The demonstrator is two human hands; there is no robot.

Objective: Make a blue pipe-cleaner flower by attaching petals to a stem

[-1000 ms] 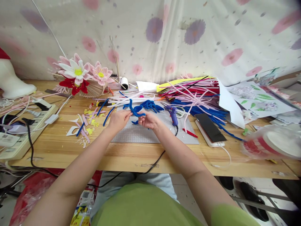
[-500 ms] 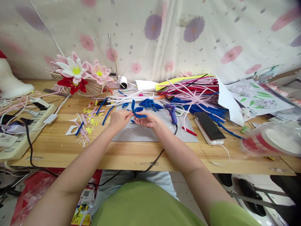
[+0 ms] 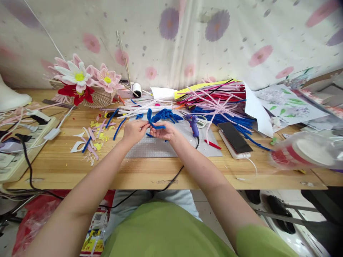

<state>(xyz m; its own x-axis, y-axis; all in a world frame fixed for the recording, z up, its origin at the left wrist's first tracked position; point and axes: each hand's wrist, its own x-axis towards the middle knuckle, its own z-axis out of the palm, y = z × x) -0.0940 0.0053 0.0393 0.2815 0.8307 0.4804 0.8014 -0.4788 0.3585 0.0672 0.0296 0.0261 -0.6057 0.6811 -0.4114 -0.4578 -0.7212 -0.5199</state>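
Note:
Several curved blue fuzzy strips form one blue piece [image 3: 157, 126], held up over the grey cutting mat [image 3: 142, 151]. My left hand [image 3: 136, 131] pinches its left end between thumb and fingertips. Around its lower right part, the fingers of my right hand [image 3: 164, 132] are curled, palm partly turned up. The two hands nearly touch, and fingers hide where the strips meet. Just behind lies a heap of blue shaped pieces [image 3: 168, 115]. A purple glue gun [image 3: 192, 124] rests to the right of my right hand.
Bundled pipe cleaners [image 3: 214, 94] lie at the back. A phone [image 3: 234, 137], a red pen [image 3: 213, 144] and a wrapped cup [image 3: 302, 151] are on the right. Fuzzy flowers [image 3: 80, 76], scraps [image 3: 92, 142] and a power strip [image 3: 40, 142] are on the left. A black cable [image 3: 174, 178] crosses the front edge.
The whole view has shifted slightly, so the table and objects appear a little further left and higher. Both hands still hold the blue piece, which has tilted slightly.

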